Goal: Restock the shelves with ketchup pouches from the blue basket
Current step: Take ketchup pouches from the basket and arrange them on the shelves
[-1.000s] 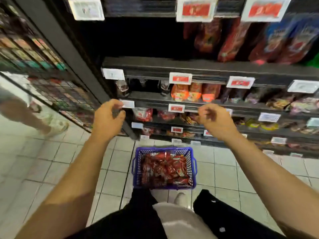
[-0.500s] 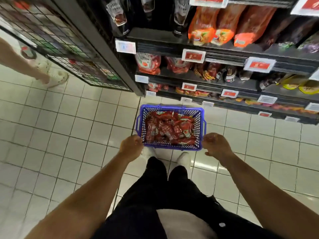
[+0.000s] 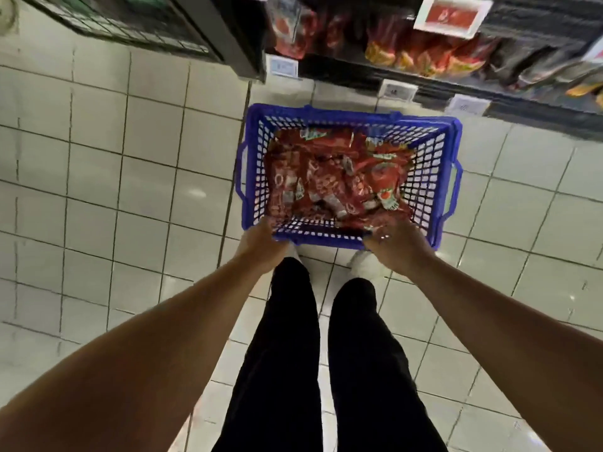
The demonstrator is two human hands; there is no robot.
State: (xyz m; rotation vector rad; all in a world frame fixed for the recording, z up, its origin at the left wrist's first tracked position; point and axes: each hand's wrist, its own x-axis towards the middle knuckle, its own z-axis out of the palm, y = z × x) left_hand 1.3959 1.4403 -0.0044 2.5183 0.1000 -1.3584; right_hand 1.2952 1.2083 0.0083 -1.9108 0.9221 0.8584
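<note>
While both hands are down at the near rim, nothing has been lifted yet.
Blue basket point(image 3: 452, 132): stands on the tiled floor point(image 3: 98, 158) just in front of the person's feet, close below the shelves point(image 3: 424, 73).
Ketchup pouches point(image 3: 336, 177): red, glossy, heaped loose across the basket bottom, overlapping at odd angles; motion blur hides the print.
Left hand point(image 3: 261, 244): at the near-left corner of the basket, touching the rim; whether the fingers curl round it I cannot tell, they are hidden behind the hand.
Right hand point(image 3: 393, 244): at the near-right part of the rim, fingers reaching over toward the nearest pouches; pinching one or only touching, I cannot tell.
Shelves: lower tiers carry red and orange packs behind price tags point(image 3: 452, 14); a wire rack point(image 3: 130, 24) stands to the left.
Handling, judged: pouches look soft and floppy, light singly, slick-skinned; a fistful would likely slide apart.
Where to hold, judged: pinch the flat sealed top edge or grip across the middle; take a few at a time, avoid squeezing the belly hard.
Risk, judged: pouches slipping back into the heap.
</note>
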